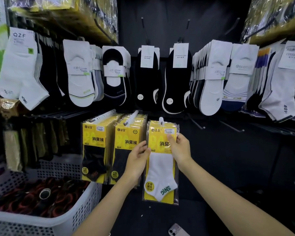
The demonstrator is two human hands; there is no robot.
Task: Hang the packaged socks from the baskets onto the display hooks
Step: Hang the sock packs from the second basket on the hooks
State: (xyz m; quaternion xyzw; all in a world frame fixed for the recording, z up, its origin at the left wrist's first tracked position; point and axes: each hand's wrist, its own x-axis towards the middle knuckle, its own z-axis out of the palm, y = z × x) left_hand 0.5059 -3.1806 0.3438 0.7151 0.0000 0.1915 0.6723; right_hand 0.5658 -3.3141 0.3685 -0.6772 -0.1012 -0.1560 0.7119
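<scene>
Head view, nearest first: a phone (176, 230) lies back up on the dark floor (211, 218), under the right forearm. Well to its left sits a white perforated basket (85, 206), filled with dark red and black goods (32, 196) that I cannot make out.

Both forearms reach forward to the rack (228, 159). My left hand (138, 159) pinches the left edge of a pack (161, 176), fingertips closed on that edge. My right hand (179, 149) grips the pack's upper right part, with the thumb across the yellow front and the fingers round the right edge.

The pack, a clear wrap over a yellow card and a white ankle sock, hangs upright at the rack's lower row. A white tab (161, 120) stands at its top edge. I cannot tell whether a hook passes through it.

Just to its left, two stacks (96, 147) of matching yellow packs with black socks hang in the same row. The left hand overlaps the nearer one. To the right, bare hooks (196, 121) stick out from the dark panel.

Farther up, the upper row carries white and black socks (78, 79) on card headers.
</scene>
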